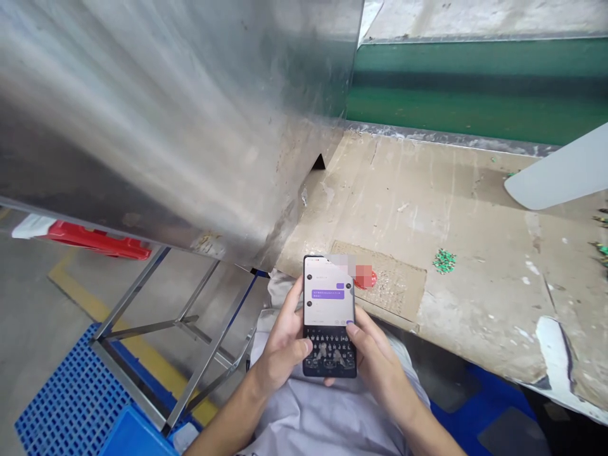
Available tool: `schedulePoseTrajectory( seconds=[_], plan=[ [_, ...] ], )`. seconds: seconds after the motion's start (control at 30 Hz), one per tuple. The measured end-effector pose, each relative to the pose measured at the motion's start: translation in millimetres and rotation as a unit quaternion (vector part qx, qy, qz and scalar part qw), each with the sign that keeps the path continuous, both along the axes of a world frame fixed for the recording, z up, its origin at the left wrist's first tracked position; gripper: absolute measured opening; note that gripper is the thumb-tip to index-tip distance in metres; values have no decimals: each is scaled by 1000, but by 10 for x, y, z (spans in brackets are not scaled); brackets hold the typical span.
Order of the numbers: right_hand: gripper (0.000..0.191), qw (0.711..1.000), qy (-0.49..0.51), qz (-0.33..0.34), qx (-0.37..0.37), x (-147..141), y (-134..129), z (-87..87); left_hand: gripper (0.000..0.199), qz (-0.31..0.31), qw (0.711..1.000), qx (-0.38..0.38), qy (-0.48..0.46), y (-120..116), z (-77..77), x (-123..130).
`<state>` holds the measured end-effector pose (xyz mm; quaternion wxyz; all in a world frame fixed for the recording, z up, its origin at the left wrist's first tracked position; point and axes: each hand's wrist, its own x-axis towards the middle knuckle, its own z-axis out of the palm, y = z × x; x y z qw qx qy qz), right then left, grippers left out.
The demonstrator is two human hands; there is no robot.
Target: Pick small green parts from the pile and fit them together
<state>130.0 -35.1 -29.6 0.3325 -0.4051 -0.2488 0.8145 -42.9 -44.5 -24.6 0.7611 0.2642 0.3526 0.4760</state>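
Note:
A smartphone point(329, 310) is held upright above my lap, its screen showing a chat with purple message bubbles and a dark keyboard below. My left hand point(284, 342) grips the phone's left edge, the thumb lying at the left side of the keyboard. On the other edge, my right hand point(375, 351) holds it too, with the thumb over the screen's right side near the top of the keyboard. The fingers behind the phone are mostly hidden. Just past the phone, a piece of cardboard point(396, 285) with a red round item point(368, 278), partly blurred out, lies on the worktable.
The cardboard-covered worktable point(465, 196) carries a small pile of green bits point(444, 260). A white curved piece point(565, 168) juts in from the right. Behind runs a green conveyor belt point(475, 88). A large metal panel point(190, 120) stands at left, above a metal frame point(190, 323) and blue plastic grating point(71, 392).

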Motion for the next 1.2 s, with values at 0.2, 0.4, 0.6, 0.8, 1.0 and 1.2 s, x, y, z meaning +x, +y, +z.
schedulePoseTrajectory(
  seconds=[0.2,0.4,0.6,0.8,1.0,1.2],
  plan=[
    [57,999,39,-7,6,-7,-26,-22,116,-3,1000,2,-1,15,-12,-8],
    [62,999,22,17,17,-16,-4,49,114,4,1000,11,-20,45,2,-1],
    [70,998,39,31,36,26,-18,55,117,37,999,-20,-4,74,96,2],
    [72,997,46,40,36,36,-18,36,111,33,999,-8,33,65,47,-11],
    [74,998,30,46,41,16,11,148,117,52,991,19,125,80,-1,34],
    [66,997,22,49,49,10,4,126,101,71,993,6,93,96,31,37]
  ],
)
